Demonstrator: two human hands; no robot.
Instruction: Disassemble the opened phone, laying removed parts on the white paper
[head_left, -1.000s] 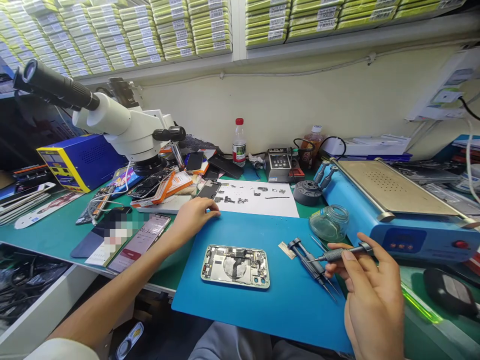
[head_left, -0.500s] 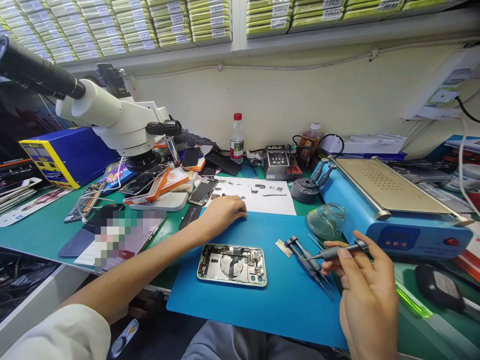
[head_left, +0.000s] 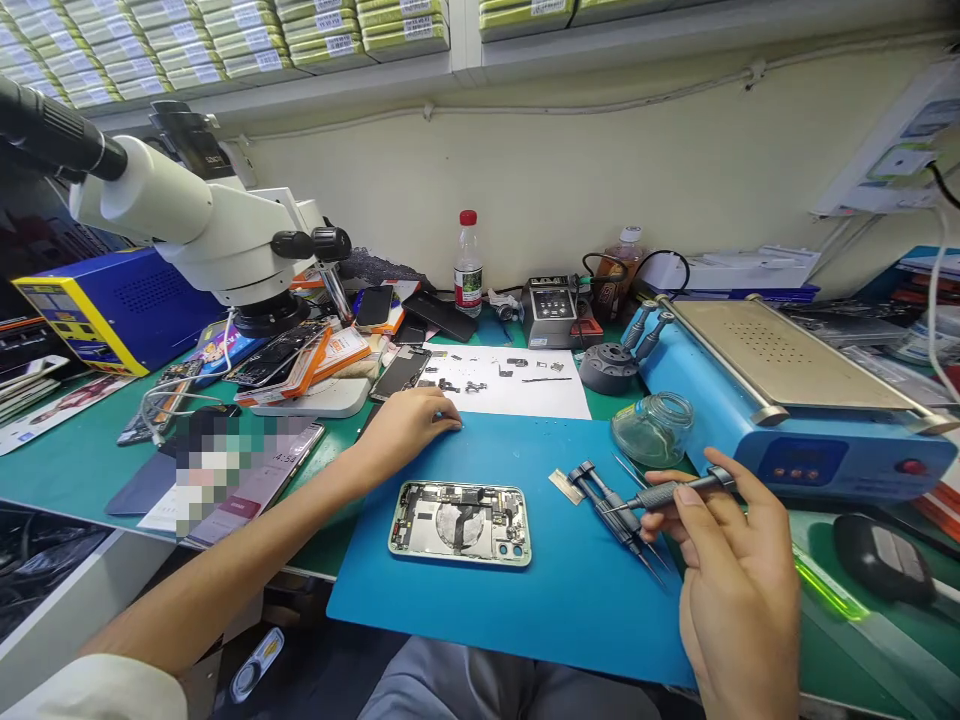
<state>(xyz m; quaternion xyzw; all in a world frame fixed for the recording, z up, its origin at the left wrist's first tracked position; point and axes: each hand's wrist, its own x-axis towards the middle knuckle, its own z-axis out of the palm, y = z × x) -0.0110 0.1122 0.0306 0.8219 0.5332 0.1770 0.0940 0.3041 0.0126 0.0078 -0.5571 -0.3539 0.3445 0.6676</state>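
My right hand (head_left: 727, 570) grips a grey precision screwdriver (head_left: 667, 493), its thin tip pointing left. Beneath that tip, more screwdrivers (head_left: 611, 510) lie on the blue mat (head_left: 480, 620). An opened phone housing (head_left: 460, 525) rests flat on the mat, its inner parts exposed and the camera openings at its lower right. Beyond it, my left hand (head_left: 412, 425) is closed at the mat's far left edge, by the white paper (head_left: 517, 400). Its fingertips are pressed together, and whatever they hold is hidden. Small phone parts (head_left: 474, 387) are spread over the paper.
A glass jar (head_left: 652, 428) and a blue heating plate machine (head_left: 795, 400) stand to the right. On the left are a microscope (head_left: 202, 210), stacked phones and boxes (head_left: 315, 365), and a phone (head_left: 255, 480). A red-capped bottle (head_left: 468, 275) is at the back.
My left hand has drawn back left from the paper, uncovering small parts there. My right hand keeps the screwdriver in nearly the same place. The view has shifted slightly.
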